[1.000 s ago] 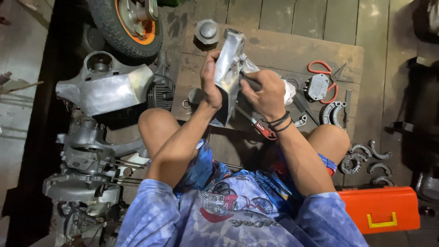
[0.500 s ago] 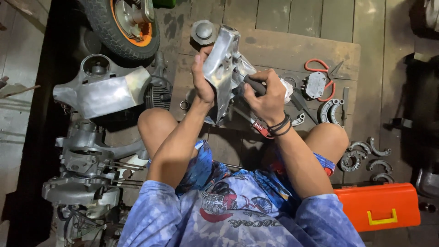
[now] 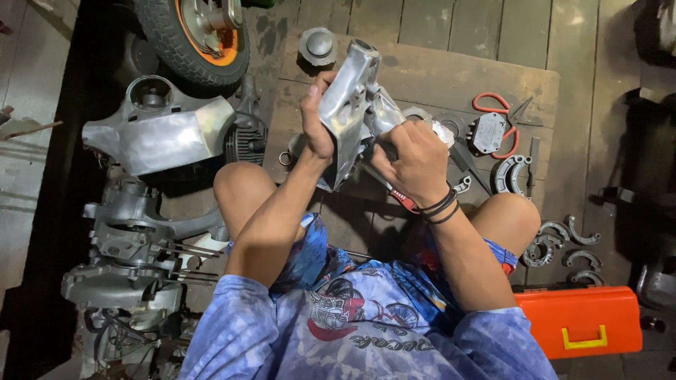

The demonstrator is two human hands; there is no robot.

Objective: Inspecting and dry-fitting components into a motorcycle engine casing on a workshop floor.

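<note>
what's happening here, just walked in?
A person sits cross-legged on a wooden floor, holding a silver metal casing up over a board. The left hand grips its side; the right hand presses against its lower part, with a red-handled tool just under the wrist. Red-handled scissors, curved metal shoes and an orange toolbox lie to the right; engine parts and a wheel sit to the left.

head-worn camera, looking steeply down (single view), close over lap
</note>
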